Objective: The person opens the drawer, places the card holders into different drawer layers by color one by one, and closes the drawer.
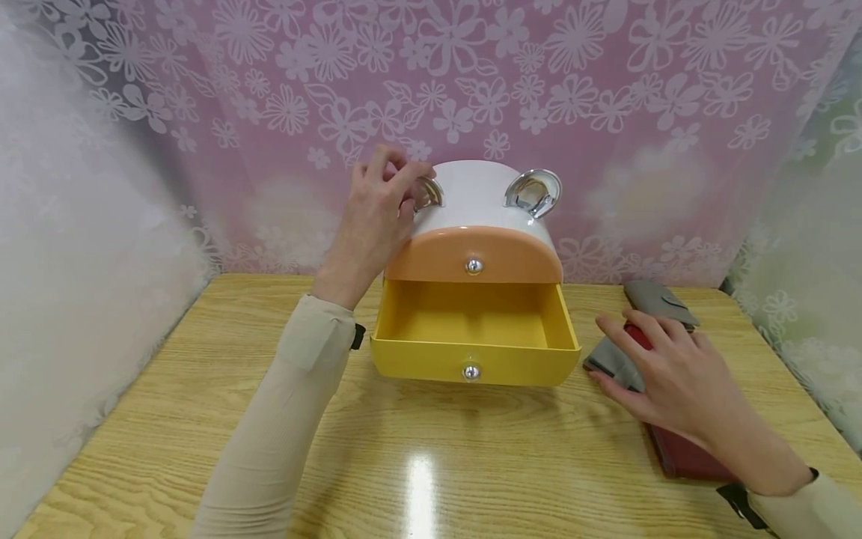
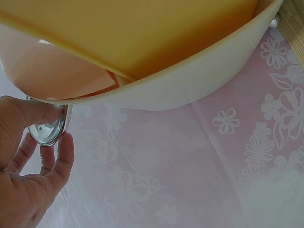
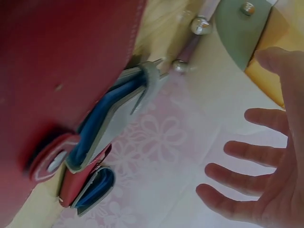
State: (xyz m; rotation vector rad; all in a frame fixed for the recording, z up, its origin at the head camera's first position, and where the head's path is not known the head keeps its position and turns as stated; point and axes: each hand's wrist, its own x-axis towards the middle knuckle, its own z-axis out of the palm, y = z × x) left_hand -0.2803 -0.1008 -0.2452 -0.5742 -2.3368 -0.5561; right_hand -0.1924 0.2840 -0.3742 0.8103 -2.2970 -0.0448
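A small storage box with a white rounded body (image 1: 474,187) stands at the middle back. Its orange upper drawer (image 1: 431,258) is closed, and the yellow lower drawer (image 1: 417,361) is pulled out. My left hand (image 1: 377,202) holds the box's left silver ear (image 2: 47,133) between thumb and fingers. To the right of the box, my right hand (image 1: 680,378) hovers with spread fingers over several wallets. Partly hidden beneath it are a grey wallet (image 1: 616,358) and a dark red wallet (image 1: 694,457). The right wrist view shows nothing held in that hand.
Another grey wallet (image 1: 656,299) lies farther back on the right. The box has a right silver ear (image 1: 535,193) and round silver knobs (image 1: 471,372). A pink floral curtain (image 1: 323,97) hangs close behind the wooden table (image 1: 222,404).
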